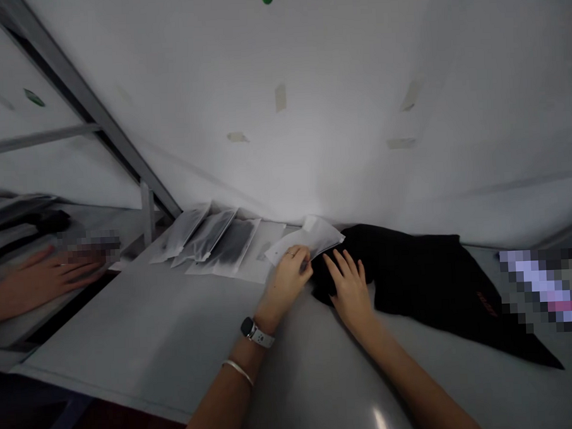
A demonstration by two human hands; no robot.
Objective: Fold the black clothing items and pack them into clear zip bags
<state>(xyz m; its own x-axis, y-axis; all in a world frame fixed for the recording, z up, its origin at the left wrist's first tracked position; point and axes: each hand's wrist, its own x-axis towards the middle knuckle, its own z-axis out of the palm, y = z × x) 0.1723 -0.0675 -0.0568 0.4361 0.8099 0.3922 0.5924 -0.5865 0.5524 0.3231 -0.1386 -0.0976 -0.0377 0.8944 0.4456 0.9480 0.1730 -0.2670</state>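
My left hand (292, 271), with a watch and a bangle on its arm, is closed on the near edge of a translucent white bag (310, 236). Just right of it, my right hand (350, 286) lies with fingers spread on a black cloth (411, 269). The cloth stretches to the right and carries small red lettering near its right end. The bag's right edge meets the cloth's left part. Several flat translucent bags with dark contents (235, 243) lie overlapping to the left, against the white wall sheet.
Another person's hand (47, 282) rests on a neighbouring surface at the left, beyond a metal frame (92, 112). A blurred-out item (549, 285) lies at the far right of the grey table (177, 333). Tape pieces (281, 98) stick to the white sheet.
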